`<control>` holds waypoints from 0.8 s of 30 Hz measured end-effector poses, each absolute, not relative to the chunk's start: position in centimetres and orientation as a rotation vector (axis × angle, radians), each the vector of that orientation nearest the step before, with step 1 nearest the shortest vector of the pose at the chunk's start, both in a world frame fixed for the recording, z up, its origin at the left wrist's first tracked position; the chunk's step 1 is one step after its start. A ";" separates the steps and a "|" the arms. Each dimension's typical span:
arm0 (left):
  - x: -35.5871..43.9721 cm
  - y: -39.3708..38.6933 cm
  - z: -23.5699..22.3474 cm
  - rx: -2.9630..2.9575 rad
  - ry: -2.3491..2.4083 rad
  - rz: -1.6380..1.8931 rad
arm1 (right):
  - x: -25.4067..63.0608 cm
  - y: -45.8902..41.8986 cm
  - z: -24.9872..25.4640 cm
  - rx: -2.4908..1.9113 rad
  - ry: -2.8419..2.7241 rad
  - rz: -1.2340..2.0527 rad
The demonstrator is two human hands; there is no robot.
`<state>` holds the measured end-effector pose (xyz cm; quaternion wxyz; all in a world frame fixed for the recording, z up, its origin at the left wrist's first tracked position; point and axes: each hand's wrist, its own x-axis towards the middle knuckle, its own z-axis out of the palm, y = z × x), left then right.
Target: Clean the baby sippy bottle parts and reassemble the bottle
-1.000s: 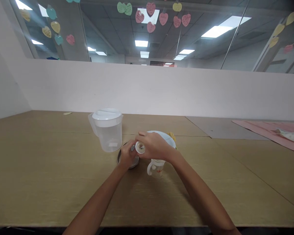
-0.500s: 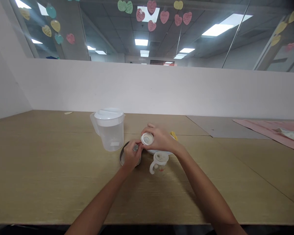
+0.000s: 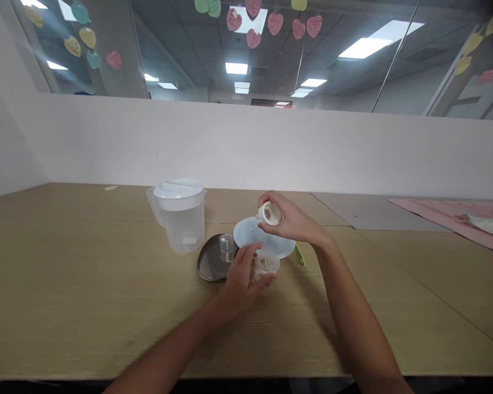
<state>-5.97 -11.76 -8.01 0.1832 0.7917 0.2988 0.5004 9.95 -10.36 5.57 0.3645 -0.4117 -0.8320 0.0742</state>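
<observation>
My right hand (image 3: 290, 219) is closed around a small white round lid-like piece (image 3: 270, 213), tilted so its hollow side faces me. It is raised above a pale blue oval dish (image 3: 283, 247). My left hand (image 3: 243, 279) curves around a small translucent cup (image 3: 266, 265) on the table, thumb in front and fingers behind. The cup's handle is hidden by that hand. Just left of it, a small clear cup (image 3: 227, 244) stands on a round dark metal tray (image 3: 209, 265), partly behind my left fingers.
A translucent lidded pitcher (image 3: 184, 221) stands behind and left of the tray. A green-handled utensil (image 3: 299, 255) pokes out beside the blue dish. A pink cloth (image 3: 431, 210) with a pale packet (image 3: 491, 224) lies far right. A white wall (image 3: 250, 148) closes the back.
My left hand has left the small clear cup at the tray and moved right to the translucent handled cup. My right hand has moved right and up with the white piece, uncovering the dish.
</observation>
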 end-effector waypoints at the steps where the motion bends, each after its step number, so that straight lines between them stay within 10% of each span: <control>1: -5.8 -11.8 -8.2 2.270 0.828 1.365 | 10.0 -10.5 5.7 -1.082 -2.123 0.204; 24: -6.3 -10.7 -8.7 2.359 0.763 1.470 | 12.3 -11.8 7.1 -1.272 -2.416 0.523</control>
